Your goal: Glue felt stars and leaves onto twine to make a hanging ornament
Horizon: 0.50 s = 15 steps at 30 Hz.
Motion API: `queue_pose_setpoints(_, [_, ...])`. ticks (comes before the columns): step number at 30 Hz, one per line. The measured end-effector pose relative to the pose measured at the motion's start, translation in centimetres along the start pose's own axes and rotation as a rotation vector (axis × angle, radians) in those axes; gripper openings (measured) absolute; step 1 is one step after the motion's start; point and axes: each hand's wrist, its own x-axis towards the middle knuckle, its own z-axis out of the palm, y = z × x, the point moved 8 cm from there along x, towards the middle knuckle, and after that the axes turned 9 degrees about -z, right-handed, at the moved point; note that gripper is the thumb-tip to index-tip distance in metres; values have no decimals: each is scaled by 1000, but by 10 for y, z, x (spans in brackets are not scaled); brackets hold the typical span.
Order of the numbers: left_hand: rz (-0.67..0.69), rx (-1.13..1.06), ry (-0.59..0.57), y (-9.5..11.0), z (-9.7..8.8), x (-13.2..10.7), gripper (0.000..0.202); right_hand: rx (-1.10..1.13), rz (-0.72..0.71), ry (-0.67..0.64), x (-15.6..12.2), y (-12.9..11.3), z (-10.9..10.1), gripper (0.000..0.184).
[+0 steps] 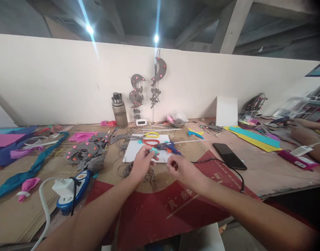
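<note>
My left hand (143, 161) pinches a small teal felt-like cutout (154, 151) between thumb and fingertips. To its right, my right hand (183, 168) has its fingers curled together, and whatever it may hold is hidden. A blue glue gun (173, 149) with a long white glue stick (190, 141) lies just beyond both hands, partly over a white board (131, 153). Red-handled scissors (151, 142) and yellow-handled scissors (151, 135) rest on the same board. Below my left hand is a loose coil of grey cord (149, 177).
Grey moon ornaments (90, 148) and a blue power strip (76, 190) lie left; a black phone (229, 156) and cable lie right. A bottle (119, 111) stands by the wall, where moon hangings (159, 69) hang. Another person's hands (303, 134) are at far right.
</note>
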Motion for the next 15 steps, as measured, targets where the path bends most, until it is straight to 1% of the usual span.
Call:
queue_pose_setpoints(2, [-98, -53, -53, -8, 7, -3, 32, 314, 1, 163, 9, -2, -17, 13])
queue_pose_setpoints(4, [-183, -72, -179, -13, 19, -9, 34, 657, 44, 257, 19, -4, -27, 21])
queue_pose_setpoints(5, [-228, -60, -272, -15, 27, -13, 34, 800, 74, 290, 24, -6, -31, 25])
queue_pose_setpoints(7, [-296, 2, -442, -18, 39, -21, 33, 975, 128, 347, 34, -8, -38, 29])
queue_pose_setpoints(8, [-302, 42, -488, -18, 42, -24, 32, 1017, 142, 381, 38, -8, -44, 30])
queue_pose_setpoints(9, [-288, 84, -502, -16, 42, -24, 30, 1040, 148, 419, 42, -7, -52, 31])
queue_pose_setpoints(11, [-226, 176, -454, -10, 36, -19, 27, 1043, 125, 531, 47, -2, -74, 33])
queue_pose_setpoints(13, [-180, 266, -370, -4, 25, -11, 26, 1007, 50, 669, 47, 4, -105, 31])
queue_pose_setpoints(15, [-173, 352, -299, 0, 13, -4, 25, 966, -28, 804, 42, 7, -141, 31])
